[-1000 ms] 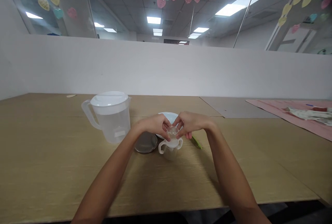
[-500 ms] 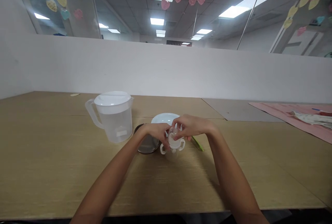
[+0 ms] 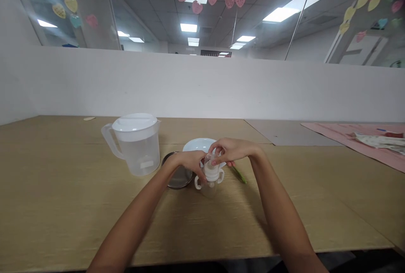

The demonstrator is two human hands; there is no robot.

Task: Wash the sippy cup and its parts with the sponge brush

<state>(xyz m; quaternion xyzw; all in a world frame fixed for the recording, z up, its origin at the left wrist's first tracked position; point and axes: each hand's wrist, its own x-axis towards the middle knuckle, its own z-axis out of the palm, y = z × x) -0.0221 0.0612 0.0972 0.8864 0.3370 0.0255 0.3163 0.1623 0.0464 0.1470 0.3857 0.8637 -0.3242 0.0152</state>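
A clear baby bottle (image 3: 209, 189) with a white collar and two white side handles stands upright on the table. My left hand (image 3: 193, 163) is closed around its collar from the left. From above and the right, my right hand (image 3: 228, 151) pinches the clear domed cap (image 3: 209, 159) at the bottle's top. Part of the cap is hidden by my fingers. Behind my hands lies a white plate (image 3: 198, 143), partly covered. A round metal tray (image 3: 179, 179) sits under my left wrist, and a thin green object (image 3: 239, 175) lies right of the bottle.
A translucent lidded pitcher (image 3: 141, 148) stands at the left, its handle pointing left. A pink cloth (image 3: 335, 136) with a whitish cloth (image 3: 379, 141) on it lies at the far right. A white wall (image 3: 202, 89) with glass above borders the table's back.
The view has shifted slightly. My right fingers have moved a little on the cap, while my left hand keeps its grip on the bottle.
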